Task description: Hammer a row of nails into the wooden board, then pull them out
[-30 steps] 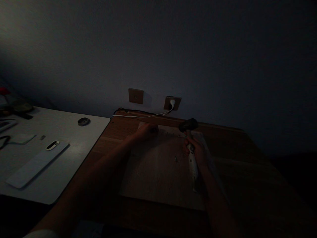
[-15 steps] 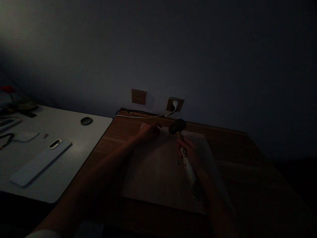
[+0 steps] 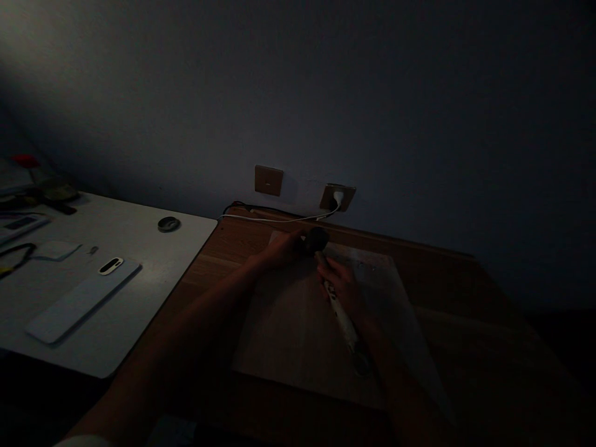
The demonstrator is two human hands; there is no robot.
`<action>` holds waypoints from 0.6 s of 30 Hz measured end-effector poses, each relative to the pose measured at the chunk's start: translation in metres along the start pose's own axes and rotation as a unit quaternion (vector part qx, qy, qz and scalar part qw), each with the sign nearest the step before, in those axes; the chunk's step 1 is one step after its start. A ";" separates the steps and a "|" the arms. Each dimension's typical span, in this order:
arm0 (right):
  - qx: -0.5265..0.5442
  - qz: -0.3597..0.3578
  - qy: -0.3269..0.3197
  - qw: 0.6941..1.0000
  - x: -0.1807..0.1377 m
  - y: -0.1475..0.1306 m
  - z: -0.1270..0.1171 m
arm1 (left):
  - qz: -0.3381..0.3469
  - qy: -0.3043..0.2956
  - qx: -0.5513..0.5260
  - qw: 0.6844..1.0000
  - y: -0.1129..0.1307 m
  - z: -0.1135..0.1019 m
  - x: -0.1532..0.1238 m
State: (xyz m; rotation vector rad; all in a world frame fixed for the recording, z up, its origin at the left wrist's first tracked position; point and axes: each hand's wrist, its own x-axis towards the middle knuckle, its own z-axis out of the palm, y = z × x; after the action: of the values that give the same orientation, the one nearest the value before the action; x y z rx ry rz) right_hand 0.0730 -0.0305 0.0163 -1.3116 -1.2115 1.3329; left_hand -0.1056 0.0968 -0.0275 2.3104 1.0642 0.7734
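Note:
In the dim light my right hand is wrapped round the worn, whitish handle of a hammer, just below its dark, blunt head. The hammer head is over the far part of a thin, pale board, right beside the fingers of my left hand. My left hand rests at the board's far left edge with its fingers curled together. Whatever they may pinch is hidden behind the hammer head and lost in shadow. A few small specks show on the board to the right.
The board lies on a wooden table against the wall. A plug with a white cable is in a wall socket. On the white table at left are a phone, a round lid and tools.
The hammer has moved left and its head is now close against my left fingers. My right hand went with it. The whole view has shifted slightly.

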 end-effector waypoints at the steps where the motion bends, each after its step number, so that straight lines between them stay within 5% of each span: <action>1: -0.004 -0.003 0.002 1.000 0.000 0.000 0.001 | 0.000 0.000 -0.001 1.000 0.001 -0.001 0.000; 18: -0.009 -0.017 0.016 1.000 -0.001 0.004 0.002 | -0.004 -0.005 -0.022 1.000 0.007 -0.004 -0.002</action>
State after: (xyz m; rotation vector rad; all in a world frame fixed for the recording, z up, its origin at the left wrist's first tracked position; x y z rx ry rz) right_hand 0.0711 -0.0324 0.0119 -1.3144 -1.2213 1.2735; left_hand -0.1056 0.0923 -0.0213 2.2705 1.0417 0.7736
